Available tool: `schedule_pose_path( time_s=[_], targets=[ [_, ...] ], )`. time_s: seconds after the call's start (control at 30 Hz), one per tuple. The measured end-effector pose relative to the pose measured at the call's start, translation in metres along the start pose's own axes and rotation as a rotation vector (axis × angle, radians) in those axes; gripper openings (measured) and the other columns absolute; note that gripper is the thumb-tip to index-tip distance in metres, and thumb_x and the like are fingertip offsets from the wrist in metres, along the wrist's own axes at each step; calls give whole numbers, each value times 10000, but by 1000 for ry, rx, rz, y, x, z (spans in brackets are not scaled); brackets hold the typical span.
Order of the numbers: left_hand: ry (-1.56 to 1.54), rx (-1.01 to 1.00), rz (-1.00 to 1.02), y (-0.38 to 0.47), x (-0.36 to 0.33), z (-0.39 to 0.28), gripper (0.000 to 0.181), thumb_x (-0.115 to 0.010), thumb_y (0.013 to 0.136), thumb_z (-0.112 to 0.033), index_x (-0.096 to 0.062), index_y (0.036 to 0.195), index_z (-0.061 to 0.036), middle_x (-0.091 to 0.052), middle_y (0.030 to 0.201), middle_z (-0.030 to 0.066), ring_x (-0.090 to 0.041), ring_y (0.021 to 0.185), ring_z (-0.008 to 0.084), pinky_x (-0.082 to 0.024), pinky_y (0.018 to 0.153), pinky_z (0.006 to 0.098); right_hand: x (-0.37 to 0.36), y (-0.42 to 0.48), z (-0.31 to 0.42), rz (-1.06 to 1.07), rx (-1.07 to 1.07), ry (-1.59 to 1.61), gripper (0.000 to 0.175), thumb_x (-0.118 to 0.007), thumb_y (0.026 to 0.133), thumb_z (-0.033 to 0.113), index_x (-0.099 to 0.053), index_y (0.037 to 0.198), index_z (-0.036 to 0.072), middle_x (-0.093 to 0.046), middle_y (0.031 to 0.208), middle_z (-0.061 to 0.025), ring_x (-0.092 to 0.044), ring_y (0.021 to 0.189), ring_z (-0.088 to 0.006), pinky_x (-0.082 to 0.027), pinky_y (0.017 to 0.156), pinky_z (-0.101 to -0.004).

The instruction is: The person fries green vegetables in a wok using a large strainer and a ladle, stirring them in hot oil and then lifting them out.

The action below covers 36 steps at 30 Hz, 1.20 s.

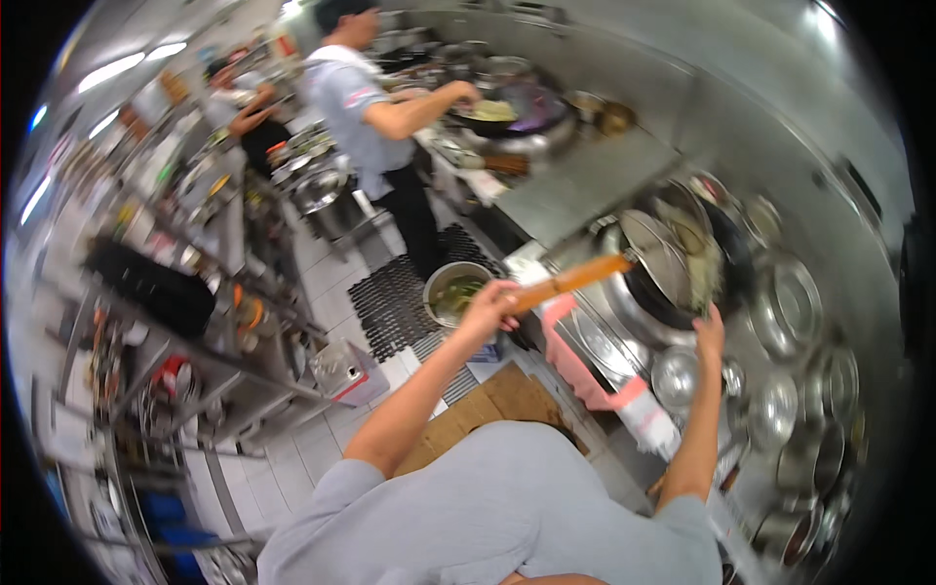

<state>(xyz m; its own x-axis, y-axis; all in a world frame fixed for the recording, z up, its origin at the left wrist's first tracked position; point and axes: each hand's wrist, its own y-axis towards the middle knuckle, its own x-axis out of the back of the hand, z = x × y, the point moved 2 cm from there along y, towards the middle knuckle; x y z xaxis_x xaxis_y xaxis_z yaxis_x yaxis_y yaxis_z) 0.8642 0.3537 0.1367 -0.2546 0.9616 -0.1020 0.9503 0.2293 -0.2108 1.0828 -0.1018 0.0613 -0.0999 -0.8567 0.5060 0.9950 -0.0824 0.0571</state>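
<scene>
My left hand [495,308] is closed around the wooden handle [574,281] of a round metal strainer [653,245]. The strainer is over a large dark wok [735,248] set in the metal range. Pale, stringy greenish food [703,267] hangs at the strainer's right side; motion blur hides what it is. At the wok's near edge, my right hand [709,333] is raised beside the lower end of that food. Whether its fingers pinch the food cannot be told.
A co-worker [365,117] stands at another wok [541,110] ahead; another person [241,110] is farther back. Metal bowls [786,307] and pots line the right side. A pot with greens [461,289] is low beside the range. Metal shelving [270,380] stands at left, cardboard [475,413] on the floor.
</scene>
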Motion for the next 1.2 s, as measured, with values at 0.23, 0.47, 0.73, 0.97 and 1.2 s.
schedule_pose_path(
  time_s=[0.23,0.47,0.73,0.97,1.2],
  targets=[
    [-303,209,-61,-2,-2,49,294,-473,941,-150,-438,1230,-111,-571,972,57,-625,706,132,-508,587,251,28,-28,14,-76,198,32,555,-497,797,-62,-421,1339,31,-534,1264,-167,-515,1134,-269,-372,964,-316],
    [-373,156,-108,-2,0,54,288,-476,934,-151,-433,1213,-93,-559,1000,71,-637,768,163,-516,656,284,48,-41,-24,-106,20,179,570,-486,790,-90,-421,1341,43,-518,1286,-145,-503,1152,-238,-366,967,-295],
    [-486,195,-77,-22,-11,60,291,-507,928,-175,-419,1190,-87,-554,1029,95,-639,804,196,-523,702,306,96,-103,-2,-292,112,-266,582,-503,803,-42,-422,1358,114,-580,1150,-163,-562,917,-241,-413,880,-314],
    [-568,175,-26,-22,-19,65,286,-512,932,-201,-416,1179,-92,-559,1074,110,-637,870,228,-525,737,339,103,-112,-13,-273,137,-99,586,-506,800,-40,-424,1357,123,-586,1033,-137,-542,818,-210,-423,840,-300],
    [-618,213,-15,-32,-23,71,273,-491,938,-226,-432,1181,-115,-520,1145,92,-637,920,263,-532,769,359,95,-88,-59,-347,16,308,573,-543,824,-1,-398,1362,134,-573,1008,-124,-486,529,-159,-415,470,-274]
  ],
)
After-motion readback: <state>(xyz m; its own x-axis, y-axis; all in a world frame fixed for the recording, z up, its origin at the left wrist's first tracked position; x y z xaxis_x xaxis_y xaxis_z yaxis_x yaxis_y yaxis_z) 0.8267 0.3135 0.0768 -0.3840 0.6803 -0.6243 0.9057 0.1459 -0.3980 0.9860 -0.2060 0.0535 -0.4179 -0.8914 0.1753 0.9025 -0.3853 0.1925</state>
